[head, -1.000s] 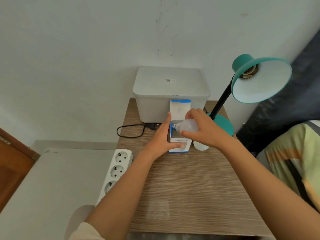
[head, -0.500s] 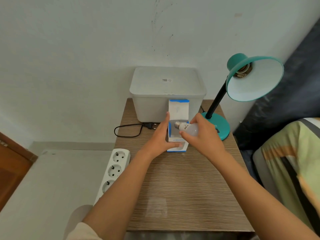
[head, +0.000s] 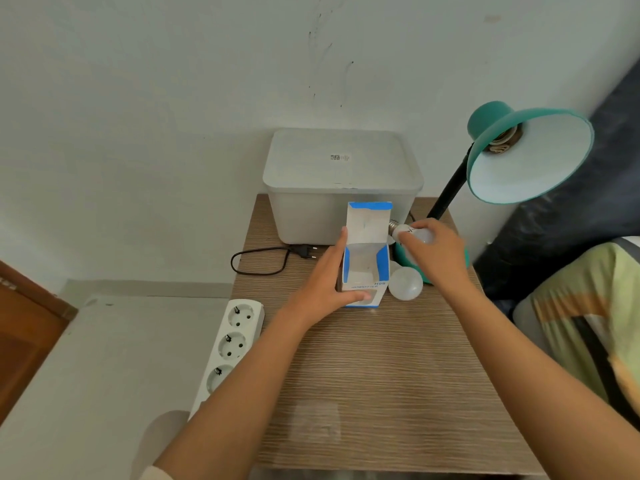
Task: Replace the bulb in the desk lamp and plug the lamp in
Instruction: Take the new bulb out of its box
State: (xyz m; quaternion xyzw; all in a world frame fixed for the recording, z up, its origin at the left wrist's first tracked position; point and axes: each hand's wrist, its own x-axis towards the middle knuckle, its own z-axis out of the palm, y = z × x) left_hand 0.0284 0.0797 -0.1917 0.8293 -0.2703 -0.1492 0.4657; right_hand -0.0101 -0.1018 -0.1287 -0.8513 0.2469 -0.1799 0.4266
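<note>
On bulb box [head: 363,268]: "H05"

Lamp base [head: 401,252] mostly behind the right hand [head: 438,258]; box print [head: 365,286] too small to read.

Both my arms reach out in front of me, my left grip [head: 329,282] with flat fingers and thumb pressed shut, my right grip [head: 433,251] curled tight, palm down.

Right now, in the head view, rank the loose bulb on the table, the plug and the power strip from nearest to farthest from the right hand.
1. Loose bulb, just below the right hand.
2. Plug, left, past the box.
3. Power strip, far left, off the table's edge.
</note>
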